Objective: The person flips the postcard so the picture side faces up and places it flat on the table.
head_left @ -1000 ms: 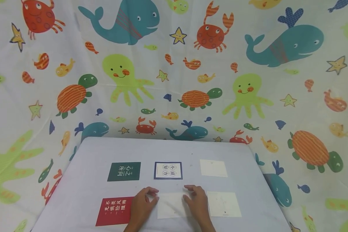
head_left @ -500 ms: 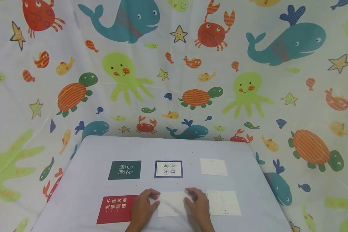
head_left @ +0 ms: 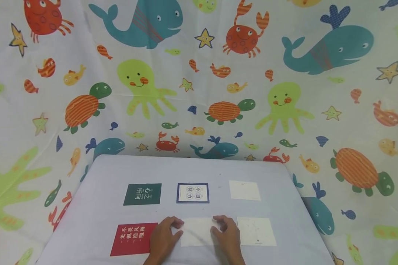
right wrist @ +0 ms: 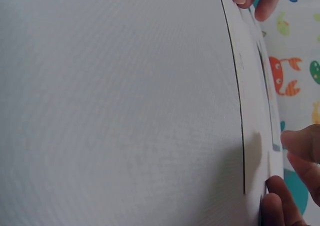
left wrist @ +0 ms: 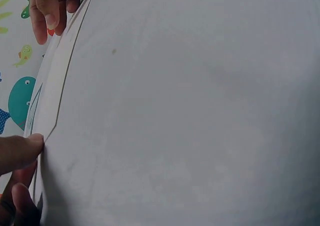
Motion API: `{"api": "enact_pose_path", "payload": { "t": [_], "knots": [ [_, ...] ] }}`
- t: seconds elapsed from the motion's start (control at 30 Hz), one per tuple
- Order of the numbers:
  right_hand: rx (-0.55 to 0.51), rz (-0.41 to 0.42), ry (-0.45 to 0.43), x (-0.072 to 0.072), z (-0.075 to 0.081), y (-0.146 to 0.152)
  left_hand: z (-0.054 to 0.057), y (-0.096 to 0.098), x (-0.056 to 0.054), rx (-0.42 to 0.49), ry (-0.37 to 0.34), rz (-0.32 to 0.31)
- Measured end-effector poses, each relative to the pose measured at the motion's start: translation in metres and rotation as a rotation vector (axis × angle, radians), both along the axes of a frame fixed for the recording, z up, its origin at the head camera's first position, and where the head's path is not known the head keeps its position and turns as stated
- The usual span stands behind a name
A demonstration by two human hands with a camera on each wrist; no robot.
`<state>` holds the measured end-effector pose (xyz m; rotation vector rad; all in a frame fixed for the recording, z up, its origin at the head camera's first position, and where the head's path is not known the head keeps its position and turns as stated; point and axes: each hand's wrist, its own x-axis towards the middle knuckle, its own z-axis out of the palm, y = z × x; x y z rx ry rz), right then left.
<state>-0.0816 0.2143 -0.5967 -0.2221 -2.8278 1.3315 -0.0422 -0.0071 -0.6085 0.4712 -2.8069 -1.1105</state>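
Note:
Between my two hands a blank white card (head_left: 198,232) lies flat on the white-covered table. My left hand (head_left: 164,237) is at the card's left side, its thumb and index finger curved and apart. In the left wrist view its thumb (left wrist: 22,151) is right at a corner of the card (left wrist: 64,71). At the opposite side, overlapping the card's right edge, is my right hand (head_left: 228,237), thumb and fingers spread apart. The right wrist view has its thumb (right wrist: 300,142) beyond the card's edge. Left of my left hand lies a red card (head_left: 132,239) with white characters, partly covered by that hand.
A white card (head_left: 257,232) lies beside my right hand. Farther back are a green card (head_left: 142,194), a blue-bordered card (head_left: 193,193) and another white card (head_left: 245,191). Behind the table (head_left: 185,169) hangs a curtain (head_left: 199,99) printed with sea animals.
Both hands have drawn back slightly toward the person, along the sides of the middle white card. The cards have stayed where they were; the head view has shifted a little.

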Motion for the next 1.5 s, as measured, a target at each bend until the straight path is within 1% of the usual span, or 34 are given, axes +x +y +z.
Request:
{"api": "enact_pose_path", "payload": {
  "t": [0.1,0.23,0.4,0.63,0.8,0.9,1.03,1.13,1.33,1.5],
  "knots": [
    [-0.020,-0.002,-0.003,0.000,-0.001,0.000,-0.001,0.000,0.002,0.001,0.008,-0.008],
    [-0.073,0.001,-0.012,-0.004,0.001,0.001,0.000,-0.002,0.003,0.005,0.034,-0.018],
    [-0.160,0.026,-0.070,-0.008,0.003,0.006,-0.001,-0.002,0.005,0.000,0.024,-0.034],
    [-0.238,0.082,-0.190,-0.012,0.002,0.016,-0.001,-0.001,0.005,0.020,0.004,-0.034],
    [-0.310,0.098,-0.221,-0.013,-0.002,0.024,-0.001,-0.001,0.006,0.038,0.013,-0.034],
    [-0.332,0.108,-0.232,-0.013,-0.002,0.026,0.001,-0.002,0.007,0.072,0.005,-0.022],
    [-0.375,0.126,-0.247,-0.012,0.000,0.028,0.004,-0.003,0.007,0.133,-0.029,-0.003],
    [-0.412,0.129,-0.270,-0.011,0.002,0.029,0.007,-0.004,0.008,0.175,-0.046,-0.007],
    [-0.473,0.141,-0.304,-0.010,0.006,0.032,0.011,-0.009,0.011,0.281,-0.050,-0.056],
    [-0.483,0.168,-0.312,-0.011,0.007,0.036,0.015,-0.015,0.012,0.361,-0.044,-0.102]
  ]
}}
